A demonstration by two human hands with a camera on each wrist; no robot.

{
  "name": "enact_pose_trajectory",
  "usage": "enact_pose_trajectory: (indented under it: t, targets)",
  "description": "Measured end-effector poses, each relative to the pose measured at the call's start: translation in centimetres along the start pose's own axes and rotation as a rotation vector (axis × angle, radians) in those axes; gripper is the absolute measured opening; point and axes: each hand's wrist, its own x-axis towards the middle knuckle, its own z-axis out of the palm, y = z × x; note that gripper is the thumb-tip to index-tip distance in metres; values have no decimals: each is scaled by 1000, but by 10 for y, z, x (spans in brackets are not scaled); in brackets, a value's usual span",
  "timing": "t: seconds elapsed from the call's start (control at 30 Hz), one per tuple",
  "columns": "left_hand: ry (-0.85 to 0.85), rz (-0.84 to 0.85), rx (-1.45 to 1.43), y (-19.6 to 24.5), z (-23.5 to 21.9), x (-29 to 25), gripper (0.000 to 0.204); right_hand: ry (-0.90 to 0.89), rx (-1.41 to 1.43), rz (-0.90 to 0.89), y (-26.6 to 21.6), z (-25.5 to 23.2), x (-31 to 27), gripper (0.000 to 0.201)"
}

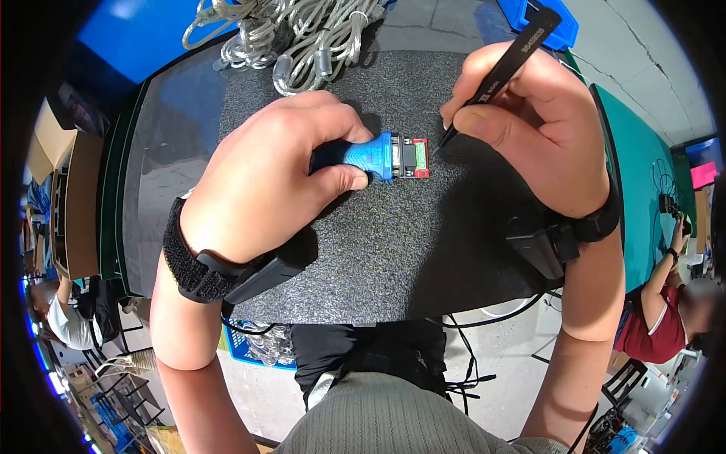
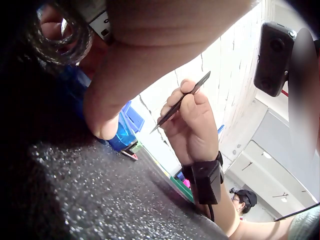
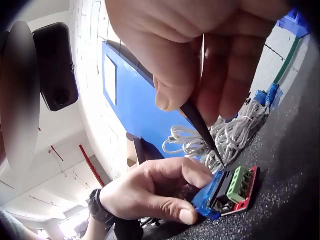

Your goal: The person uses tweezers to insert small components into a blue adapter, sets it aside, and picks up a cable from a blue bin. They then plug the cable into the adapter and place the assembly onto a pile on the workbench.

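My left hand (image 1: 265, 163) grips a blue serial connector (image 1: 370, 157) between thumb and fingers, low over the dark mat. Plugged onto its right end is a small red circuit board (image 3: 246, 200) carrying a green screw terminal block (image 3: 238, 184). My right hand (image 1: 529, 125) pinches black tweezers (image 1: 514, 60) like a pen, narrow tip pointing down. In the head view that tip is just right of the terminal block; in the right wrist view it overlaps the connector's upper edge. Much of the connector's left part is hidden under my left hand.
Bundles of clear-jacketed cable (image 1: 318, 45) lie at the mat's far edge. A blue bin (image 1: 541, 23) stands at the back right. Below the table's near edge is a blue basket (image 1: 240, 349) of cables. Other people (image 1: 658, 318) sit on both sides.
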Motion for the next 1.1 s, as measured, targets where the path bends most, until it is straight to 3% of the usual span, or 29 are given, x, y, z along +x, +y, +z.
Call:
enact_pose_trajectory:
  t: [1.1]
  targets:
    - [-1, 25, 30, 0, -1, -1, 34, -7, -45, -91, 3, 7, 3, 17]
